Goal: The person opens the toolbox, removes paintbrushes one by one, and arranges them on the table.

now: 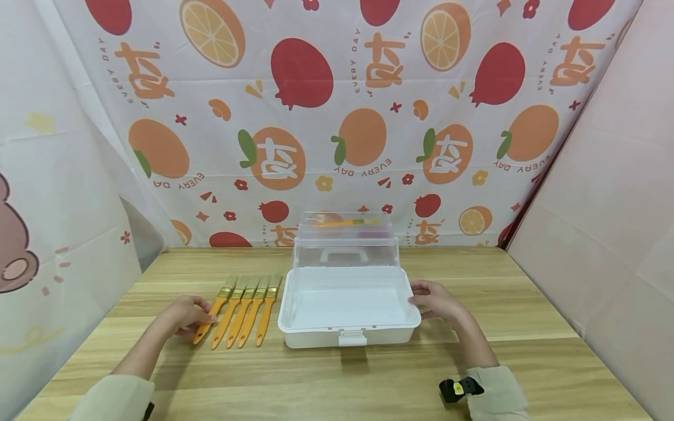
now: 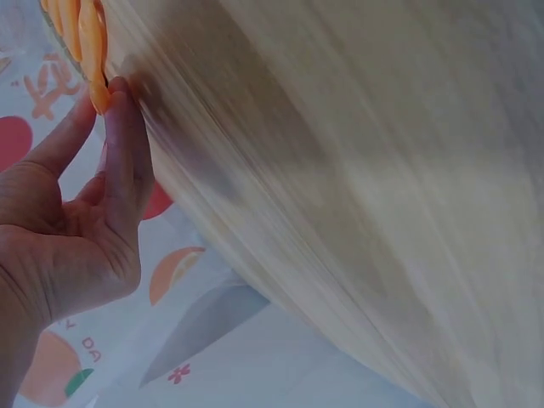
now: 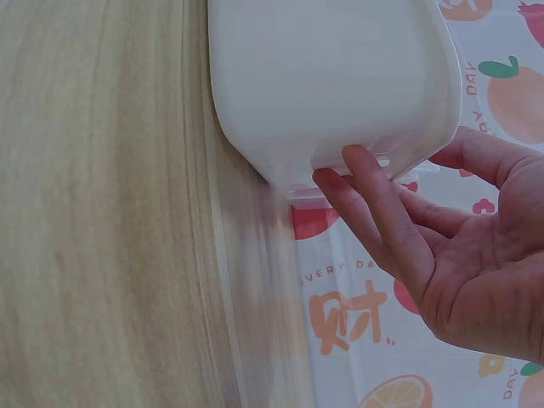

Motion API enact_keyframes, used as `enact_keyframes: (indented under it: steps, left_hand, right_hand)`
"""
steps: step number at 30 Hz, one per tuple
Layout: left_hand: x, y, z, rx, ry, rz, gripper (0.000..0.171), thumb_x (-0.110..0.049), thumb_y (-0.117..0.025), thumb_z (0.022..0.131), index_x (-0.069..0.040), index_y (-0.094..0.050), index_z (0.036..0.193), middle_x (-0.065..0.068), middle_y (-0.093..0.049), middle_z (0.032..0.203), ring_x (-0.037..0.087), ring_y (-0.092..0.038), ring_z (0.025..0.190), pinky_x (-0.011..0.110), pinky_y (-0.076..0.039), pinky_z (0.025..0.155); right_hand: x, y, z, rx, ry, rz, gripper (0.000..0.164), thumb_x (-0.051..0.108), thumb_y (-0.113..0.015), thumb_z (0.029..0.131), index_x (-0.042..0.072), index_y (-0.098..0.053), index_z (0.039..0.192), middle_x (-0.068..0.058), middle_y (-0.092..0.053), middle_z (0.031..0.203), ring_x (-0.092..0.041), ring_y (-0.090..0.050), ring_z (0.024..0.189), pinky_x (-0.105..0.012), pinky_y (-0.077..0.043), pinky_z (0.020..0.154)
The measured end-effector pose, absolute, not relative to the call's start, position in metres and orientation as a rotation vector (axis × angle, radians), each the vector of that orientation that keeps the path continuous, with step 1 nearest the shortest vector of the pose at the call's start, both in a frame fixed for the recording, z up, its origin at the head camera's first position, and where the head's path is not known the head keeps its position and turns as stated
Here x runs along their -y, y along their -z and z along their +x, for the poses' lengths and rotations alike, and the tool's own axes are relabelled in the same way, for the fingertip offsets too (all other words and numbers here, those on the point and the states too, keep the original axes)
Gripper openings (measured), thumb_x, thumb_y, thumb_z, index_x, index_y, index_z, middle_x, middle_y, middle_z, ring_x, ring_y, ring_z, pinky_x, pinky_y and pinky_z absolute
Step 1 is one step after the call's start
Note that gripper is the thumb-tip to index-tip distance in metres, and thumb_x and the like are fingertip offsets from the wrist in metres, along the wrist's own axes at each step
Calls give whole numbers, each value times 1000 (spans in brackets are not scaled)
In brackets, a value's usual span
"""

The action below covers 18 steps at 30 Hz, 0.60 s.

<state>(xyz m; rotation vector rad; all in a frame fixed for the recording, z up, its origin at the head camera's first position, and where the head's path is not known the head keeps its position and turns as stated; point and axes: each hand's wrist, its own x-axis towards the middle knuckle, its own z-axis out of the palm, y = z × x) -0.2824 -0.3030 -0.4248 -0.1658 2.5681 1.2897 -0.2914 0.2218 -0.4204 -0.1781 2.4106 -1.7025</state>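
Observation:
My left hand (image 1: 184, 314) pinches the leftmost paintbrush (image 1: 217, 305) by its orange handle, which lies on the table. In the left wrist view, thumb and fingers meet at the handle's end. Beside it, several more orange-handled paintbrushes (image 1: 266, 313) lie in a row with pale bristles pointing away. A white plastic storage box (image 1: 347, 338) stands to their right, its clear lid (image 1: 344, 257) raised at the back. At the box's right wall my right hand (image 1: 437, 301) grips the rim. Fingers press the outer wall in the right wrist view, while the thumb's tip is hidden.
An orange-handled brush (image 1: 347, 223) shows at the top of the raised lid. The wooden table (image 1: 295, 380) ends at a fruit-printed cloth (image 1: 316, 146) behind the box. Pale cloth walls stand left and right. A black strap device (image 1: 460, 389) sits on the right wrist.

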Motion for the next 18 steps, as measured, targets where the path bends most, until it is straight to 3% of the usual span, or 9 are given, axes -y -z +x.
enact_keyframes:
  steps: [18]
  left_hand:
    - [287, 420, -273, -2687, -1165, -174, 27, -4, -69, 80, 9, -49, 92, 9, -48, 75, 15, -53, 60, 28, -50, 53]
  right_hand:
    - [-222, 422, -291, -2404, 1707, -186, 46, 7, -58, 87, -8, -43, 128, -17, -54, 114, -26, -57, 96, -43, -52, 71]
